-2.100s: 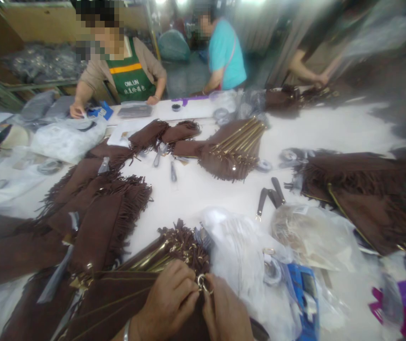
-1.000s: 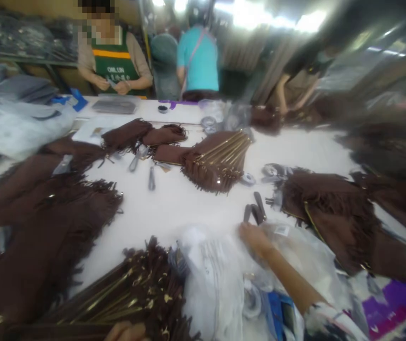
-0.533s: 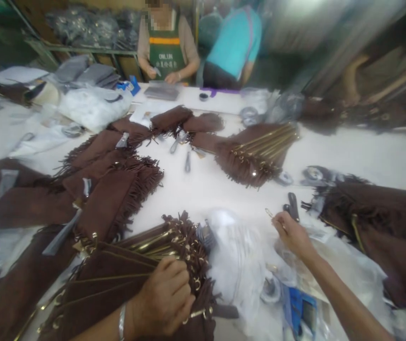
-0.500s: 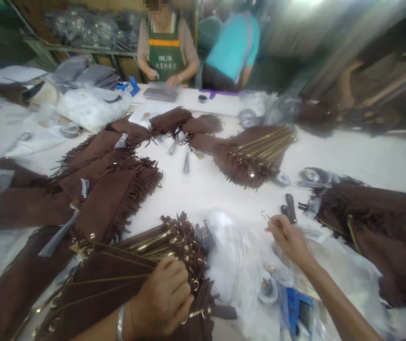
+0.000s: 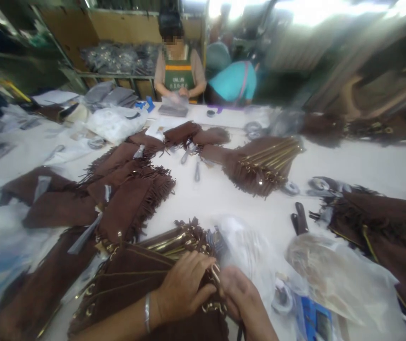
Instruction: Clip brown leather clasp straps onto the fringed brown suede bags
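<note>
My left hand [image 5: 183,286], with a silver bracelet at the wrist, is closed over the fringed edge of a brown bag [image 5: 132,284] in the pile before me. Facing it, my right hand [image 5: 242,293] pinches a gold snap hook [image 5: 216,273] between thumb and fingers. Both hands nearly meet at the hook, and my fingers partly cover it. Just below them sits more gold hardware [image 5: 214,308] on the bag. A thin dark strap end shows beneath my right hand. Gold zippers [image 5: 167,241] line the stacked bags.
More brown fringed bags lie left [image 5: 121,199], far [image 5: 270,166] and right [image 5: 376,213]. Dark straps [image 5: 299,219], clear plastic bags [image 5: 338,270] and a blue box [image 5: 316,319] are at my right. Across the table a person in a green apron [image 5: 178,76] handles grey packets.
My right hand has come leftward from beside the dark straps, bringing the gold hook to my left hand at the bag's edge. The view has tilted up slightly.
</note>
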A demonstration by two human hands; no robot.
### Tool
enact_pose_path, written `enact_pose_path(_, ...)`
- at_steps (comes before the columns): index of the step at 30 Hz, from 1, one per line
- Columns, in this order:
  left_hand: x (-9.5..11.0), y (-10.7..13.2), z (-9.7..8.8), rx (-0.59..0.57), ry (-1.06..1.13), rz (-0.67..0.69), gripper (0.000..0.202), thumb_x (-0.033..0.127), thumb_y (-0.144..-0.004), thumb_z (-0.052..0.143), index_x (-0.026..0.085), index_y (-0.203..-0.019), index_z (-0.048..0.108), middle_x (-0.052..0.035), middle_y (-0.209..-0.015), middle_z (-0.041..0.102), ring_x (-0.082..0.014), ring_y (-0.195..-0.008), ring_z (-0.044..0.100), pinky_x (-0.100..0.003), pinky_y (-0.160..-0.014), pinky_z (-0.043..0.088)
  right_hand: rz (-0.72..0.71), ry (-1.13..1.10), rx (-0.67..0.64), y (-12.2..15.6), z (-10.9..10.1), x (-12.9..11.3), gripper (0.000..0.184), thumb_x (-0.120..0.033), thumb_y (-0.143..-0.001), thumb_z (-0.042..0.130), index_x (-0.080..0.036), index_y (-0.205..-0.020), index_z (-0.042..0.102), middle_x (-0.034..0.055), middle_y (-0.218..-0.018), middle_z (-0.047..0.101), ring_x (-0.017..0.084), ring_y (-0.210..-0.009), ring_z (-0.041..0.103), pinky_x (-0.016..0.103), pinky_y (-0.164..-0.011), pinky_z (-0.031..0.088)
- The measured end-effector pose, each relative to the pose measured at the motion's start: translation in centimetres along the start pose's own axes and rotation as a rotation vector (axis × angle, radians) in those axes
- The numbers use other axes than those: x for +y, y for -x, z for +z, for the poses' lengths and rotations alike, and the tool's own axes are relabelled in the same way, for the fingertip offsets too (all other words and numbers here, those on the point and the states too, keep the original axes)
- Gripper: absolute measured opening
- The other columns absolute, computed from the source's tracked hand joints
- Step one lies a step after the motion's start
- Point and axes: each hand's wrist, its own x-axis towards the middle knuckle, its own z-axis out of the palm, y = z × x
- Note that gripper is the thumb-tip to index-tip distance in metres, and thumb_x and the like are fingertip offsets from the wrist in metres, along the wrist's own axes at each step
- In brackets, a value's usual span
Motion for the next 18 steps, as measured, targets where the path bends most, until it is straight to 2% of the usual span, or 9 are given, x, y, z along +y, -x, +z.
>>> enact_pose_path(4, 0.1, -0.5, 0.1, 0.027, 0.062, -0.009, 0.021, 0.028, -0.102, 0.042, 0.018, -0.117, 0.052, -0.0083, -0.110, 0.063, -0.0235, -0.101, 0.055, -0.042, -0.091, 0.046, -0.039, 0.059, 0.018, 0.3, 0.5, 0.7, 0.043, -0.057, -0.081, 0.070, -0.021, -0.097, 0.056, -0.0062, -0.065, 0.055, 0.003, -0.043, 0.030, 0.017, -0.044, 0.017)
enact_pose_path(8, -0.3, -0.4, 0.3, 0.016, 0.073, 0.065, 0.020, 0.024, -0.103, 0.039, 0.018, -0.116, 0.053, -0.0070, -0.108, 0.062, -0.0218, -0.097, 0.054, -0.039, -0.086, 0.043, -0.107, 0.061, -0.013, 0.5, 0.4, 1.0, 0.041, -0.056, -0.086, 0.065, -0.020, -0.104, 0.055, -0.0045, -0.068, 0.058, 0.006, -0.049, 0.042, 0.019, -0.049, 0.029)
enact_pose_path(12, -0.6, -0.2, 0.4, -0.011, 0.072, 0.101, 0.018, 0.022, -0.103, 0.038, 0.018, -0.106, 0.056, -0.0053, -0.100, 0.062, -0.0209, -0.091, 0.052, -0.038, -0.082, 0.038, -0.076, 0.086, -0.074, 0.6, 0.2, 0.8, 0.043, -0.055, -0.091, 0.060, -0.019, -0.112, 0.052, -0.0034, -0.071, 0.060, 0.007, -0.051, 0.045, 0.020, -0.051, 0.031)
enact_pose_path(15, -0.7, -0.2, 0.4, -0.011, 0.069, 0.121, 0.019, 0.020, -0.103, 0.038, 0.018, -0.098, 0.056, -0.0045, -0.097, 0.062, -0.0205, -0.088, 0.051, -0.038, -0.079, 0.036, -0.096, 0.222, -0.029, 1.0, 0.2, 0.3, 0.040, -0.052, -0.092, 0.059, -0.019, -0.113, 0.054, -0.0041, -0.071, 0.058, 0.009, -0.055, 0.048, 0.022, -0.053, 0.035)
enact_pose_path(18, -0.6, -0.1, 0.3, -0.011, 0.059, 0.135, 0.020, 0.020, -0.103, 0.037, 0.018, -0.097, 0.056, -0.0051, -0.097, 0.062, -0.0206, -0.088, 0.051, -0.038, -0.079, 0.036, -0.175, 0.454, -0.008, 1.5, 0.2, -0.3, 0.030, -0.044, -0.093, 0.060, -0.022, -0.112, 0.058, -0.0007, -0.083, 0.064, 0.016, -0.072, 0.060, 0.027, -0.067, 0.047)
